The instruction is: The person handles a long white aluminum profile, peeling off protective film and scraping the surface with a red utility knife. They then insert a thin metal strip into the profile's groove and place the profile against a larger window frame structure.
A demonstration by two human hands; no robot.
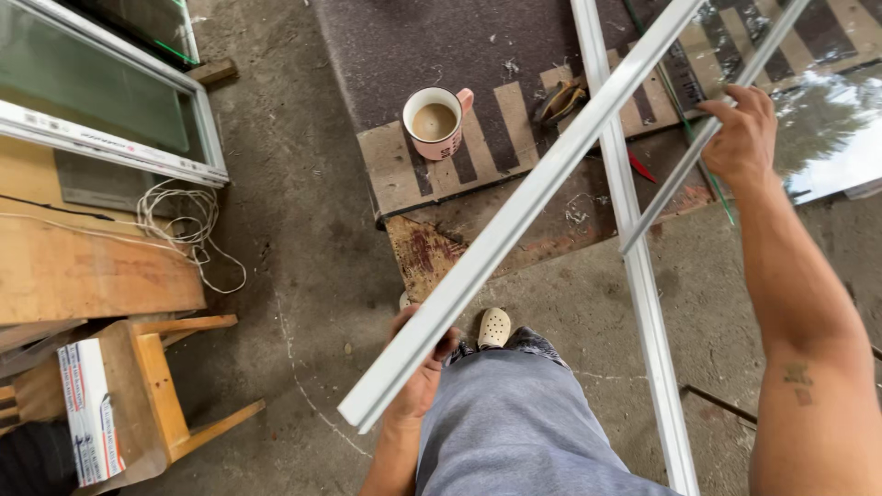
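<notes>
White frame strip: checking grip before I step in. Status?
Left hand grips white strip near its low end. Right hand on thinner strip. Pink mug below.

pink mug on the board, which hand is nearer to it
Left. The left hand grips the long white strip below the pink mug. The right hand is far off to the mug's right, holding a thinner strip.

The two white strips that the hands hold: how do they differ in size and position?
The wide strip in the left hand is broad and has a channel profile; the thin strip in the right hand is much slimmer. The wide strip's near end reaches the left hand close to the body; the thin strip's near end stops farther away, over the table edge. Both are white, straight and slant the same way.
</notes>
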